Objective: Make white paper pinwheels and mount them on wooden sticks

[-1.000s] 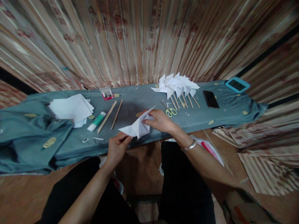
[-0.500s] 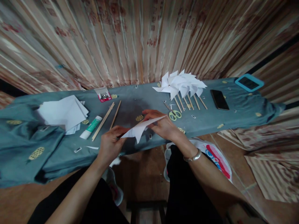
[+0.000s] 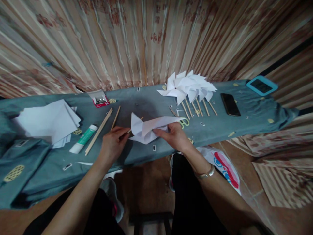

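A white paper pinwheel (image 3: 149, 129) with curled blades is held above the middle of the cloth. My right hand (image 3: 175, 134) is closed on its right side, the thumb in front and the other fingers partly hidden by the paper. At its left, my left hand (image 3: 114, 142) is closed in a pinch on a thin wooden stick (image 3: 129, 130). Most of that stick is behind the paper, and a tip shows above it. Green-handled scissors (image 3: 185, 122) lie just past my right hand, partly covered. Loose wooden sticks (image 3: 99, 131) lie beyond my left hand.
Several finished pinwheels (image 3: 188, 85) overlap at the back. A phone (image 3: 230, 104) and a blue-framed device (image 3: 262, 85) lie at right. Leftward are a glue stick (image 3: 83, 138), an open box of pins (image 3: 100, 100) and stacked paper (image 3: 46, 120). A plastic bag (image 3: 222, 166) sits below.
The pinwheel has turned from nearly edge-on to show its curled blades. My left hand has shifted slightly left and now pinches the stick beside the paper; my right hand has moved slightly right.
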### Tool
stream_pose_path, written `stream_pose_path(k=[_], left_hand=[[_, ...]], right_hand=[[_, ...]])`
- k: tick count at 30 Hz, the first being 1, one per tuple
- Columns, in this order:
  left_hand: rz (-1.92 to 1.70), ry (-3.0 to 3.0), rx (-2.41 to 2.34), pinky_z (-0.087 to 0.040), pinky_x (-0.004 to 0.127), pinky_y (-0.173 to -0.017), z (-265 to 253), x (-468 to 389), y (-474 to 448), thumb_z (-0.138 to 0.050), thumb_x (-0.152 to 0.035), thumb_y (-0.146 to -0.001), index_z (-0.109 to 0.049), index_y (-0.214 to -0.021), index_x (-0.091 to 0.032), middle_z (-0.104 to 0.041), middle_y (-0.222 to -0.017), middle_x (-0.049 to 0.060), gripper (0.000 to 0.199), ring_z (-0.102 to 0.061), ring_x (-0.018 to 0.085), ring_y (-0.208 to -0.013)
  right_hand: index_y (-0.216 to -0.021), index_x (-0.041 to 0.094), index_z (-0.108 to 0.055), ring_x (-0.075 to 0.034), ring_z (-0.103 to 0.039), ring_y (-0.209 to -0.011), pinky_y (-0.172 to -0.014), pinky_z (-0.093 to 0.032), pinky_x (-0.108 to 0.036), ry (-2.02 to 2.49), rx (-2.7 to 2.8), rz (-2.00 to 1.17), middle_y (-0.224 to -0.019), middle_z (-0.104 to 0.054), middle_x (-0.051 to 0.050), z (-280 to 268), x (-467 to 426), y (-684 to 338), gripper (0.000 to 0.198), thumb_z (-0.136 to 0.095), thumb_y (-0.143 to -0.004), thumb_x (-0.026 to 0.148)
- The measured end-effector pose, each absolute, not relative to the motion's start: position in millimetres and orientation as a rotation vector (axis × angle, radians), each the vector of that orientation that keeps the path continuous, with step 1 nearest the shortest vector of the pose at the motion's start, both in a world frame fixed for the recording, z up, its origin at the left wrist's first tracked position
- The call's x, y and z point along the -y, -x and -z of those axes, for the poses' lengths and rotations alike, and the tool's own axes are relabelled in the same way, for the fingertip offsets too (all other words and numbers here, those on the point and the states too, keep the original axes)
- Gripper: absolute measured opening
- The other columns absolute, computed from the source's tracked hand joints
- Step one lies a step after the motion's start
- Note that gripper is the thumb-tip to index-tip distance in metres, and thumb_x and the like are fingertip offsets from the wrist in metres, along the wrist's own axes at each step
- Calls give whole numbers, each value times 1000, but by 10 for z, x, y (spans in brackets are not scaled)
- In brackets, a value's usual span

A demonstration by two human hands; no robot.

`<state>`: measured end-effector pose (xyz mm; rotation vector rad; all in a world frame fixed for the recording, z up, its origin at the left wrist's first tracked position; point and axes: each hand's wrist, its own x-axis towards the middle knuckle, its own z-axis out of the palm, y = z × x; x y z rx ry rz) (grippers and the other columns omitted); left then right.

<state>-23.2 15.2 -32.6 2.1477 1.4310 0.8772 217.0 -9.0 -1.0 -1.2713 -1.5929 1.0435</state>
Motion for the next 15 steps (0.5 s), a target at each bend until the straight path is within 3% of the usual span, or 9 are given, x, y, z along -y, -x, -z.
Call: stream_pose_path(k=[4, 7, 12, 15], left_hand=[[-769, -2242, -1437, -55, 39, -89, 410, -228, 197, -47, -20, -79, -72, -110, -14, -72, -108, 13, 40, -69, 28, -99], [-769, -2274, -1474, -51, 46, -97, 399, -256, 216, -46, -18, -79, -71, -112, -13, -70, -116, 16, 41, -65, 32, -109], [-1032, -1973, -1420, -43, 47, -108, 175, -187, 185, -50, -30, -89, -65, -121, -19, -67, -125, 9, 37, -60, 27, -119], [-1155, -1626, -1207, -43, 45, -107, 25, -95, 57, -63, -43, -84, -51, -138, -19, -59, -138, 11, 60, -55, 27, -126]], right_hand=[[-102, 16, -70, -21, -70, -94, -89, -57, -37, 1227, 1370, -1198, -105, -75, -9, -4, 64, -2173, 30, -71, -77, 33], [-101, 16, -70, -21, -70, -92, -88, -57, -38, 1232, 1305, -1223, -104, -76, -8, -17, 55, -2176, 31, -74, -74, 31], [-98, 16, -71, -22, -70, -91, -87, -56, -38, 1255, 1297, -1192, -101, -77, -8, 15, 39, -2174, 30, -74, -73, 33], [-97, 15, -71, -22, -71, -91, -85, -56, -37, 1234, 1316, -1209, -101, -77, -9, 35, 30, -2133, 31, -73, -74, 37]])
